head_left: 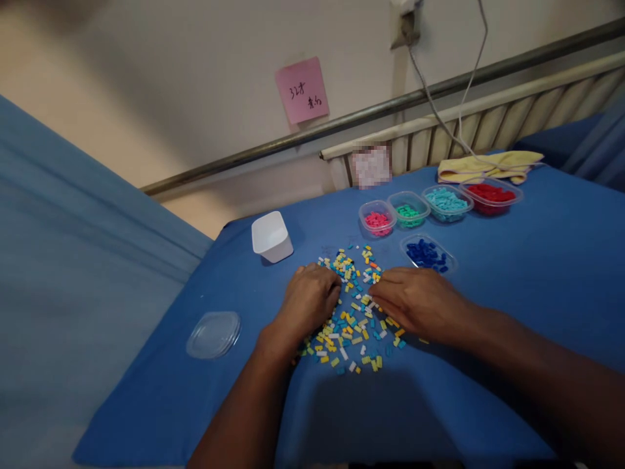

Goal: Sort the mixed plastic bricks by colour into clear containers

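Observation:
A loose pile of small building bricks [356, 320], mostly yellow, white and teal, lies spread over the blue cloth. My left hand [312, 293] is at the pile's left side, its fingers curled inward and down among the bricks. At the right side, my right hand [417, 301] has its fingers pressed together, tips touching the bricks. Whatever either hand pinches is hidden beneath the fingers. Just beyond my right hand, dark blue bricks [426, 255] lie in a shallow clear lid or tray [452, 264].
Clear tubs hold pink bricks [377, 221], green bricks [407, 215], light blue bricks [446, 200] and red bricks [491, 194]. A white container [271, 236] stands at the back left, stacked clear lids [213, 335] nearer. Behind are a yellow cloth [488, 167] and a radiator [493, 127].

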### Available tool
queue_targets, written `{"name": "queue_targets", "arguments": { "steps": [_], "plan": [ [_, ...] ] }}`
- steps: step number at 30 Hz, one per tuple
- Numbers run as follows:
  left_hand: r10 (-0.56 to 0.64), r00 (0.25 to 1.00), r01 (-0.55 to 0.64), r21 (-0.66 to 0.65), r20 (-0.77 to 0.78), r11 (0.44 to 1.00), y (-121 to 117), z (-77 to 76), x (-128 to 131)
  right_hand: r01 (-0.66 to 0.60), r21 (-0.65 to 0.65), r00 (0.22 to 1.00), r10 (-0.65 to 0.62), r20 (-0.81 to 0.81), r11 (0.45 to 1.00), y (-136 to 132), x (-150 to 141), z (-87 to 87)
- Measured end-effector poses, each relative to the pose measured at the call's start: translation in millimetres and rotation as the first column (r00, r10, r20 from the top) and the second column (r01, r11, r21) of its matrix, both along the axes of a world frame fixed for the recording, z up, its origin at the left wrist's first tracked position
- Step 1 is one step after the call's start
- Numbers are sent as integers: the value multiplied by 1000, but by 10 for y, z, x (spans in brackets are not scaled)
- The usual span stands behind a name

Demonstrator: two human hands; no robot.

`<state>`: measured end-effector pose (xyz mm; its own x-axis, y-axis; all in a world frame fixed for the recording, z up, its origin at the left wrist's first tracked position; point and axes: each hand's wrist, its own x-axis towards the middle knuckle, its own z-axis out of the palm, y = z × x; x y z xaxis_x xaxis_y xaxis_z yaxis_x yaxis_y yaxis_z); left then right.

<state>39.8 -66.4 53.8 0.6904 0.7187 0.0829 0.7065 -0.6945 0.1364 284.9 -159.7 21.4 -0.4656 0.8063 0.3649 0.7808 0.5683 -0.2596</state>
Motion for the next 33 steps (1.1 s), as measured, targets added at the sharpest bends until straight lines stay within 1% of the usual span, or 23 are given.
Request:
{"name": "queue_targets", "arguments": {
  "steps": [1,2,3,4,5,6,7,8,9,10,12,15,17,19,21,23,25,26,28,29,31,33],
  "plan": [
    [27,997,-23,-48,67,999,-13,-3,11,-1,-6,1000,1,-26,1000,-2,-19,-8],
    [66,985,-46,-127,161,991,-33,-7,29,0,-12,998,-1,-67,1000,-4,-42,-16],
    [120,954,-56,-231,275,971,-61,-12,54,0,-18,993,-2,-120,1000,-5,-68,-22],
    [185,902,-42,-349,390,936,-94,-18,87,0,-26,984,-5,-177,1000,-4,-95,-28],
    [256,834,-5,-457,490,890,-131,-23,126,2,-37,973,-10,-232,999,-2,-120,-32],
    [320,761,46,-540,564,840,-170,-27,169,7,-48,959,-20,-284,999,1,-141,-34],
    [374,696,98,-597,613,796,-207,-29,213,16,-56,942,-33,-333,998,6,-157,-34],
    [414,643,141,-632,644,762,-240,-30,254,30,-57,923,-50,-382,998,12,-166,-32],
    [441,607,170,-650,661,740,-268,-30,290,48,-49,902,-65,-427,998,19,-168,-30],
    [457,585,183,-658,670,731,-289,-31,320,61,-36,883,-70,-464,998,24,-167,-26],
    [465,570,164,-648,677,743,-314,-38,356,57,4,872,-48,-487,998,32,-161,-15],
    [425,607,90,-590,671,803,-325,-61,370,29,47,917,-8,-400,998,35,-158,2],
    [389,648,70,-559,655,826,-317,-70,357,38,52,948,-20,-318,998,41,-138,14],
    [350,685,45,-517,639,855,-280,-62,306,94,62,967,-77,-244,994,60,-63,29],
    [309,721,-17,-431,620,902,-200,-42,194,209,75,966,-194,-170,975,94,87,47],
    [294,764,-112,-330,575,937,-86,-25,24,373,62,926,-368,-82,926,137,296,68],
    [340,811,-222,-288,477,932,24,-27,-163,556,16,830,-556,44,831,174,511,94],
    [372,828,-274,-275,420,921,65,-35,-242,614,-11,785,-610,106,789,186,605,108],
    [406,863,-343,-241,302,908,103,-64,-342,688,-69,718,-665,206,722,191,744,130],
    [403,881,-356,-214,248,910,99,-80,-356,705,-100,702,-670,242,702,188,789,134],
    [367,918,-347,-145,152,927,56,-105,-324,716,-149,691,-662,290,682,176,838,121],
    [327,942,-322,-75,73,944,-5,-112,-247,715,-179,694,-655,297,676,171,856,82]
  ]
}}
